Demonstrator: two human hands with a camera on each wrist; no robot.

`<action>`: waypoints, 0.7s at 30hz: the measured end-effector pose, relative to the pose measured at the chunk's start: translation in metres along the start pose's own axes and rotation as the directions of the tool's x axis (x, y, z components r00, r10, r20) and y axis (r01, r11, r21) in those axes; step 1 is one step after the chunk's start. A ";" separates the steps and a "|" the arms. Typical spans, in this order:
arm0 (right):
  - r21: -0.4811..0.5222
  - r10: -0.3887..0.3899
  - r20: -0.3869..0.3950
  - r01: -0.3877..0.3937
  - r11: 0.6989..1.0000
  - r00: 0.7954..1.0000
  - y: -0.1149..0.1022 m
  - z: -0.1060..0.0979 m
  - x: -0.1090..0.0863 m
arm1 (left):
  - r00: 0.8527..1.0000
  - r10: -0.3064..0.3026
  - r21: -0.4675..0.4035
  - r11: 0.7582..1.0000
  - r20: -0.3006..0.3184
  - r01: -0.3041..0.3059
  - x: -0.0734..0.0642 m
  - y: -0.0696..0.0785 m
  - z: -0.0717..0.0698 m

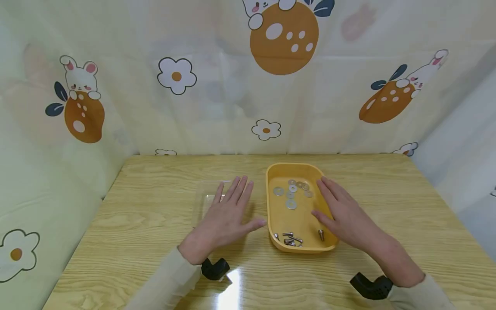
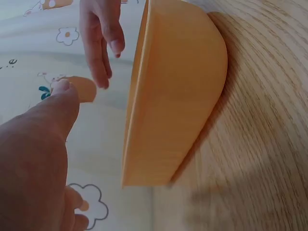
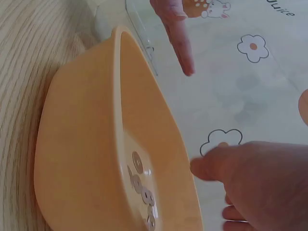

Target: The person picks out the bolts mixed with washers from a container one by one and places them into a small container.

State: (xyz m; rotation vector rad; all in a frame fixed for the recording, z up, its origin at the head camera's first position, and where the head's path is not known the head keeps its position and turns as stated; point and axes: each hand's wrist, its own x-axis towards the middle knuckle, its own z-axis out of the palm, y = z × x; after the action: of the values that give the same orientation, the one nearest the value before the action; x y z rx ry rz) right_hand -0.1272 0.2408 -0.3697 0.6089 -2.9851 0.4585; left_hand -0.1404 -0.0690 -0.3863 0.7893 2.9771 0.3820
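Observation:
My left hand (image 1: 226,213) is spread with straight fingers over a clear plastic box (image 1: 198,206), partly covering it; nothing is in its grasp. On the other side, my right hand (image 1: 346,215) hovers by the right rim of a yellow tray (image 1: 272,224), fingers extended and thumb over the inside. Several flat washers (image 1: 291,204) lie toward the tray's far half. At its near end is a small pile of screws (image 1: 289,242), with a single screw (image 1: 320,234) apart on the right. The right wrist view shows washers (image 3: 137,162) on the tray floor.
The wood-grain table (image 1: 155,189) extends around the tray and box. A patterned curtain (image 1: 217,107) hangs behind the table's back edge and along the sides. Each wrist wears a black camera mount (image 1: 215,269).

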 end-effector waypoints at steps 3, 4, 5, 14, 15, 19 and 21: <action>0.032 0.007 -0.004 -0.007 0.999 1.000 -0.003 0.001 0.005 | 1.000 0.019 0.009 1.000 -0.001 -0.019 0.003 0.003 0.002; 0.046 0.005 -0.011 -0.004 0.999 1.000 -0.004 0.002 0.007 | 1.000 0.022 0.012 1.000 0.001 -0.022 0.003 0.004 0.003; 0.055 0.001 -0.019 0.000 0.998 1.000 -0.005 0.003 0.008 | 1.000 0.024 0.014 1.000 0.004 -0.024 0.004 0.005 0.003; 0.103 -0.032 -0.077 0.040 0.994 0.997 -0.009 0.013 0.021 | 0.998 0.067 0.044 0.997 0.011 -0.067 0.010 0.015 0.010; 0.110 -0.036 -0.071 0.044 0.993 0.997 -0.010 0.014 0.022 | 0.997 0.073 0.045 0.996 0.015 -0.074 0.011 0.017 0.010; 0.145 -0.059 -0.028 0.062 0.987 0.998 -0.013 0.018 0.027 | 0.994 0.107 0.044 0.993 0.039 -0.108 0.012 0.023 0.014; 0.164 -0.071 -0.007 0.071 0.984 0.997 -0.014 0.022 0.030 | 0.991 0.125 0.049 0.991 0.051 -0.127 0.014 0.025 0.016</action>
State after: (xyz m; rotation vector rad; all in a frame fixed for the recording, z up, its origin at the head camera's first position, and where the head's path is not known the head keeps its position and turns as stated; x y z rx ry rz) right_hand -0.1492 0.2106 -0.3830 0.7246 -2.9325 0.7037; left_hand -0.1384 -0.0375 -0.3956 0.9805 2.9128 0.2868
